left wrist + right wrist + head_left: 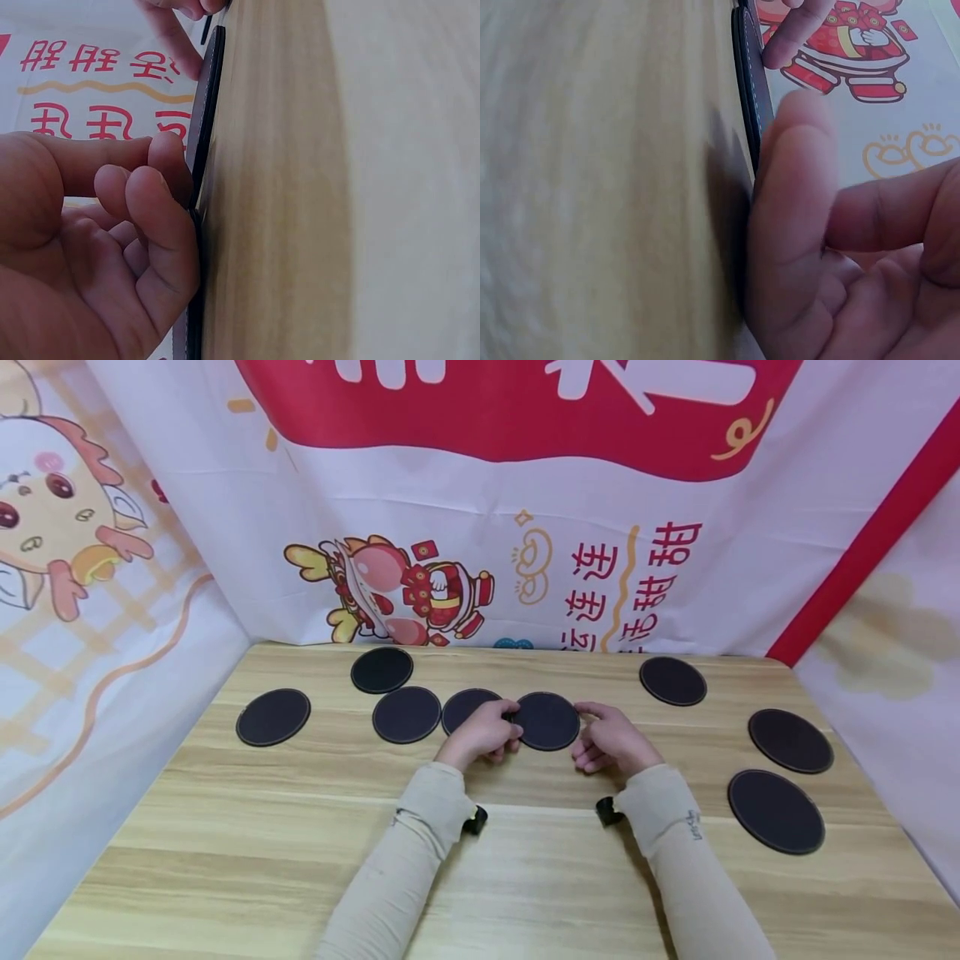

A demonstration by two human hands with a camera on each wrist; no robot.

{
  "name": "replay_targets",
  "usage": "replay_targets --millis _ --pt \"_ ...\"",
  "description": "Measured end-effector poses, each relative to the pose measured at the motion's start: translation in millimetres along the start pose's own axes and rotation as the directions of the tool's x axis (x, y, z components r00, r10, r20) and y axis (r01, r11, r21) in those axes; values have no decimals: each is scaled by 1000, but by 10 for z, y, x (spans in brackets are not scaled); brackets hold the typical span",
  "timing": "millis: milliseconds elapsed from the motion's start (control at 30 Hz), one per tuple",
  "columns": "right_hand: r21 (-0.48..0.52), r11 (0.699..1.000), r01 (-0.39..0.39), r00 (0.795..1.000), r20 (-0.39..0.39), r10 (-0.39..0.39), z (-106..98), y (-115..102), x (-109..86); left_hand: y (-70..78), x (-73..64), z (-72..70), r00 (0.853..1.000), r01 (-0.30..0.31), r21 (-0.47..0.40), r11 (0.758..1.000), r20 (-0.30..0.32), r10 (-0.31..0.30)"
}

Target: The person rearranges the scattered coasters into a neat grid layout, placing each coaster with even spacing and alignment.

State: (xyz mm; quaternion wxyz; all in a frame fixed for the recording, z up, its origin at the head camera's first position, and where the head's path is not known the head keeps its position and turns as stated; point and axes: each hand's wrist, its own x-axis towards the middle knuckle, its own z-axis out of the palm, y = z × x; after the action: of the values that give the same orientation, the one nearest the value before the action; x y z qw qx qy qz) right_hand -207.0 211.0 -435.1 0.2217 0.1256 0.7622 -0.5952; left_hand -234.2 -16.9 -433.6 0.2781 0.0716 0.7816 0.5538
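Observation:
A round black coaster point(547, 720) with a stitched rim lies on the wooden table between both hands. At its left edge is my left hand point(486, 729); in the left wrist view its fingertips point(169, 154) meet the rim, the other fingers bent. My right hand point(611, 739) is on the opposite side, the index finger reaching along the right edge and the lower fingers bent under. From the right wrist view, the right fingers point(795, 202) stand at the coaster point(751, 82). Another coaster point(459, 710) sits directly left, partly hidden by my left hand.
Further left lie three more black coasters point(407, 714), two of them close together. On the right side are three others, one near the back edge point(672, 681). A printed cloth point(450, 485) hangs behind the wooden table point(517, 877) and along its sides.

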Motion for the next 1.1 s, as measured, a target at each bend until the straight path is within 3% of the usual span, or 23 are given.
replay_targets --millis 600,767,933,1100 --pt "-18 1000 15 1000 18 -15 -47 -139 -77 179 -47 6 999 -23 58 998 -34 25" --pt "-40 997 67 998 10 -67 -15 -164 -118 163 -64 -27 999 -34 36 999 -30 35" --pt "-141 973 181 983 12 -181 -68 -196 -267 126 -79 -42 992 -124 50 991 -33 125" --pt "-238 938 254 964 -20 -266 -333 -181 -529 156 -122 47 974 -224 97 970 -11 226"
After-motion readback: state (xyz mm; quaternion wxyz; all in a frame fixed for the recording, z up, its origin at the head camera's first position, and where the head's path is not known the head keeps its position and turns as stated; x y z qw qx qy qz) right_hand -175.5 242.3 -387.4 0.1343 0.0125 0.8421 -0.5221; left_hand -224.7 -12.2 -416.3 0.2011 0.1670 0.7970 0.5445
